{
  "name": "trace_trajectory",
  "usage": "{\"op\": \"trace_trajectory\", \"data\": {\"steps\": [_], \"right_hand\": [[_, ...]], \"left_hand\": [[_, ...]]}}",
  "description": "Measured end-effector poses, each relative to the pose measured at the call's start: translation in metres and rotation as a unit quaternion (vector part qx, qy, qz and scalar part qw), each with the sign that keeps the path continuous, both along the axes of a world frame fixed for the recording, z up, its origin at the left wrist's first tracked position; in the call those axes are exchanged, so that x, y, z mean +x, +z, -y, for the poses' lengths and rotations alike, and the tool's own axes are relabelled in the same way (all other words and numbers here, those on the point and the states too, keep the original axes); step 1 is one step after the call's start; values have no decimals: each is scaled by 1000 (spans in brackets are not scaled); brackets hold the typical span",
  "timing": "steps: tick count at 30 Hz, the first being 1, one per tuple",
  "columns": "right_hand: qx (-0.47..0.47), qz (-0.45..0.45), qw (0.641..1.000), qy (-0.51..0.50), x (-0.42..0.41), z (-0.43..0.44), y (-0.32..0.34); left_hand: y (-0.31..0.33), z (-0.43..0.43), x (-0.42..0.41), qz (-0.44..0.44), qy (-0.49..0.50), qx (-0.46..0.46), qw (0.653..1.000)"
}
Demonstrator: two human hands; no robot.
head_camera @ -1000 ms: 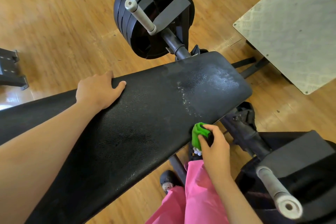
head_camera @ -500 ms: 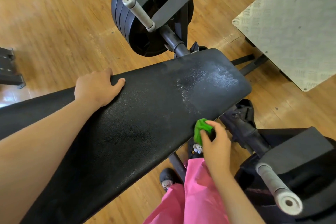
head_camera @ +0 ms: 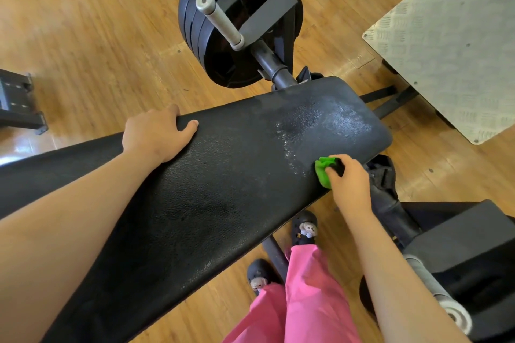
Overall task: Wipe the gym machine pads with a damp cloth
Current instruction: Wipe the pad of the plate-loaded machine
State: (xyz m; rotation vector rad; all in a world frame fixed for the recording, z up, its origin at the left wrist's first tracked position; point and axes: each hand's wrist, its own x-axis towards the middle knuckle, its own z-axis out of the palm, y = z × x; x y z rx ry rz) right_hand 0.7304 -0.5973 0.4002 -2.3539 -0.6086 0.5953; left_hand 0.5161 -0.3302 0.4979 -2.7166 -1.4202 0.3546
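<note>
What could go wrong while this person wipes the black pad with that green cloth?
The green cloth is bunched small in the right hand at the near edge of the pad, so patches may get missed. Droplets sit on the pad; the left hand holding its far edge might slip on a wet surface.

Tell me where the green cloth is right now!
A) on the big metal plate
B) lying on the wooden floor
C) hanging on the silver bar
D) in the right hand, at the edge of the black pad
D: the right hand grips the green cloth and holds it against the near edge of the black pad.
</note>
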Motion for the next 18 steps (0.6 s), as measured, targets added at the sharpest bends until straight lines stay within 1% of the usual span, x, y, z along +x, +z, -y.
{"op": "trace_trajectory", "data": {"steps": [3,8,11,13,18], "right_hand": [[11,8,1000,-4,-15,5,10],[85,14,990,113,-64,4,30],[95,22,987,130,-61,-8,26],[81,38,990,109,-44,-15,17],[-9,64,996,60,2,-22,-2]], "left_hand": [[-1,0,0,-1,-2,2,1000],[-2,-2,0,5,-5,7,1000],[-3,-2,0,9,-2,4,1000],[-3,-1,1,10,1,0,1000],[-3,-2,1,10,5,-2,1000]]}}
